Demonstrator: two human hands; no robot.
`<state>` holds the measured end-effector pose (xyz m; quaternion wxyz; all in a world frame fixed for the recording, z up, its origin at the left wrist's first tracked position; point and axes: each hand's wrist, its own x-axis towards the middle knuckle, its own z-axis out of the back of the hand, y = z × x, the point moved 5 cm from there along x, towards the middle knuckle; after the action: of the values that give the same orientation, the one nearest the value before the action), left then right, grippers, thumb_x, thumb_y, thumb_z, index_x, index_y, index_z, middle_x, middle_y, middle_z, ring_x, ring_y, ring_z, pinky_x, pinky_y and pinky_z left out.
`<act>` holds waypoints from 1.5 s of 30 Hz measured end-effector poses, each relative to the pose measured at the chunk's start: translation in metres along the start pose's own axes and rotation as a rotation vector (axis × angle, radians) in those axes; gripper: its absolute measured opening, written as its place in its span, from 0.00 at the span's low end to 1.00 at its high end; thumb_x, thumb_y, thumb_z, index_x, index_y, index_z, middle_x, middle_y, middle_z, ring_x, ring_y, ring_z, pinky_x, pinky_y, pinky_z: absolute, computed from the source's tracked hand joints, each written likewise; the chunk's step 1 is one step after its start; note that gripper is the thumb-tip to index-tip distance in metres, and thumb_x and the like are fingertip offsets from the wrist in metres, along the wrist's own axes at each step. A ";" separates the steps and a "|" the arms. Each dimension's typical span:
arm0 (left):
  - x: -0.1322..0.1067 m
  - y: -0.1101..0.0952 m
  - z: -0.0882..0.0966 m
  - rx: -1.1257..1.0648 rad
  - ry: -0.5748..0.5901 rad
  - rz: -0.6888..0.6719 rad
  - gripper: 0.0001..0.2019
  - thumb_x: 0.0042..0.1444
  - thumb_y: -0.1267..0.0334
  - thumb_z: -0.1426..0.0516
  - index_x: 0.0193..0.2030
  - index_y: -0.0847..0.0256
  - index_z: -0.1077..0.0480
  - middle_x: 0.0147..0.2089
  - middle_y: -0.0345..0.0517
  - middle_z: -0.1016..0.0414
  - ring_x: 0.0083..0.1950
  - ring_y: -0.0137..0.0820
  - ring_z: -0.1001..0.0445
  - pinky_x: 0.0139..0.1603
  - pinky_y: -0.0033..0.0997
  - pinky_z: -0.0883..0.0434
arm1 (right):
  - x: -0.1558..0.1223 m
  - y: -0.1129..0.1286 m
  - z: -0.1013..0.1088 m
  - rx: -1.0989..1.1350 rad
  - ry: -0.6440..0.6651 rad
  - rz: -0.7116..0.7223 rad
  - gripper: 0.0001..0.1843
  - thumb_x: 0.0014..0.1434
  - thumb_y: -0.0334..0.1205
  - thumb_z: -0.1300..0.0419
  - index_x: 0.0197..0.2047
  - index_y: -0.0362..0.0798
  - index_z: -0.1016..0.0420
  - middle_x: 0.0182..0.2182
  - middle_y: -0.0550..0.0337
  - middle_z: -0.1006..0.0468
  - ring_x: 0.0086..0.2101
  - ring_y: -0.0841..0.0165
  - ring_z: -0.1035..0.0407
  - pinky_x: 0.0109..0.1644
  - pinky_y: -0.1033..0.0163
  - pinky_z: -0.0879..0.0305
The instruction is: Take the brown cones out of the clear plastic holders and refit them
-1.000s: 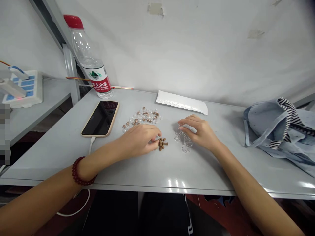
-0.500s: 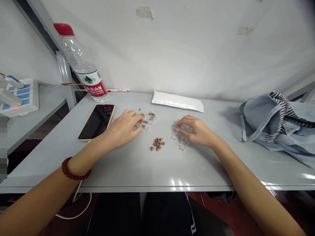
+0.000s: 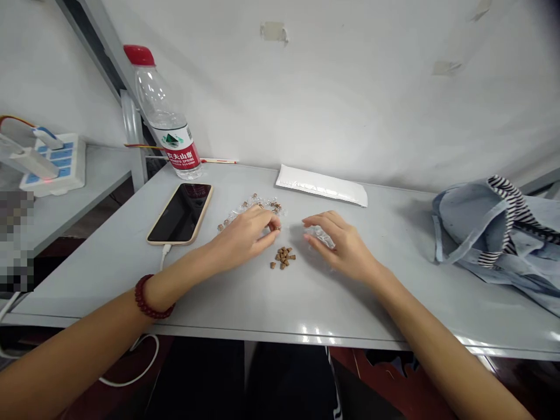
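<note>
My left hand (image 3: pixel 249 236) is closed in a pinch on a small brown piece in a clear wrapper (image 3: pixel 277 228), mostly hidden by the fingertips. Behind that hand lies a scatter of similar wrapped brown pieces (image 3: pixel 275 205), partly covered by the fingers. Near the middle of the table is a small pile of unwrapped brown pieces (image 3: pixel 284 256), with one slightly apart. My right hand (image 3: pixel 339 242) hovers with thumb and fingers apart, nothing held between them. Crumpled clear wrappers (image 3: pixel 322 235) lie beneath it, largely hidden by the palm.
A phone (image 3: pixel 181 213) on a white cable lies at left, with a red-capped water bottle (image 3: pixel 175 137) behind it. A white packet (image 3: pixel 321 185) rests by the wall. At right sits a pale blue cloth bag (image 3: pixel 472 216). A power strip (image 3: pixel 61 163) stands on the neighbouring surface.
My left hand has moved right from the wrapped pieces, bringing one in its fingertips toward my right hand. My right hand's fingers have spread and come off the wrappers. The view has shifted slightly.
</note>
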<state>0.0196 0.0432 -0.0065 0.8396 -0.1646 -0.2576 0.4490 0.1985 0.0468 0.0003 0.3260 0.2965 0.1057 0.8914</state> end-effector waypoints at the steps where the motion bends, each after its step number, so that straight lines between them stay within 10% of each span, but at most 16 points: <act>1: -0.001 -0.004 -0.001 -0.050 -0.019 0.002 0.06 0.60 0.64 0.48 0.40 0.61 0.31 0.39 0.44 0.26 0.42 0.32 0.30 0.44 0.33 0.32 | 0.000 0.006 -0.003 0.007 -0.001 0.025 0.12 0.64 0.37 0.47 0.50 0.48 0.31 0.41 0.51 0.24 0.42 0.61 0.33 0.44 0.54 0.34; 13: -0.001 -0.013 -0.011 -0.572 0.025 0.211 0.06 0.54 0.63 0.42 0.30 0.63 0.30 0.31 0.44 0.24 0.33 0.30 0.25 0.34 0.29 0.27 | -0.001 0.014 -0.012 -0.018 0.064 0.099 0.13 0.67 0.40 0.50 0.42 0.48 0.25 0.27 0.57 0.27 0.31 0.66 0.34 0.40 0.57 0.38; 23: -0.002 -0.010 -0.004 -0.214 0.053 -0.011 0.04 0.53 0.64 0.42 0.30 0.60 0.28 0.32 0.40 0.23 0.40 0.31 0.29 0.42 0.32 0.33 | -0.003 -0.042 0.009 -0.117 0.015 -0.078 0.11 0.63 0.41 0.44 0.44 0.48 0.23 0.37 0.51 0.24 0.37 0.61 0.32 0.39 0.54 0.33; 32: 0.003 0.022 0.038 0.004 -0.083 0.271 0.07 0.55 0.63 0.45 0.33 0.61 0.26 0.37 0.44 0.22 0.37 0.32 0.29 0.39 0.31 0.32 | -0.004 -0.052 0.009 -0.091 0.144 -0.212 0.14 0.63 0.43 0.47 0.44 0.46 0.23 0.39 0.50 0.23 0.40 0.59 0.30 0.42 0.53 0.33; 45: 0.001 0.042 0.023 0.179 0.217 0.165 0.08 0.52 0.65 0.47 0.35 0.61 0.27 0.38 0.46 0.23 0.46 0.39 0.29 0.49 0.38 0.32 | -0.003 -0.043 0.014 -0.119 0.011 -0.168 0.12 0.64 0.43 0.46 0.41 0.47 0.25 0.39 0.51 0.24 0.40 0.61 0.31 0.40 0.56 0.33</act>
<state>-0.0215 0.0677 -0.0085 0.8339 -0.1574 -0.1102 0.5173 0.2314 0.0773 -0.0061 0.4160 0.2620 0.0788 0.8672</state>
